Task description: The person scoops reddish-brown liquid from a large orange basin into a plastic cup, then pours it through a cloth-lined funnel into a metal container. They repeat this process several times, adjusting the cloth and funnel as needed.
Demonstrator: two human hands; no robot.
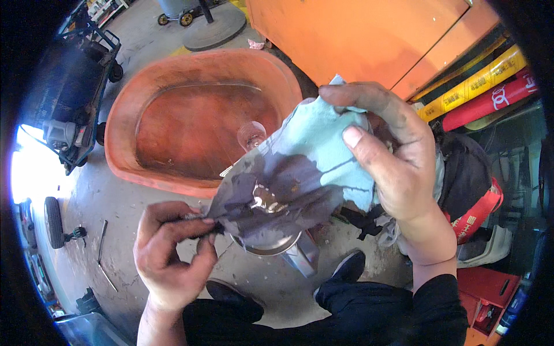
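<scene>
A light blue wiping cloth (311,134), soaked dark over its lower left part, is stretched between my two hands. My left hand (173,255) pinches its dark left corner between thumb and fingers. My right hand (389,142) grips the paler upper right end, thumb on top; its fingers are stained dark. A glossy brownish patch shows in the middle of the dark part; I cannot tell whether it is pooled liquid. Below the cloth stands a round metal jug (277,251) with a handle (305,257), mostly covered by the cloth.
A large orange-red tub (143,173) lies ahead, a small clear round object (252,135) in it. An orange cabinet (359,39) stands behind. On the left floor are a long metal bar (102,251) and a wheel (54,222). My shoes (348,268) flank the jug.
</scene>
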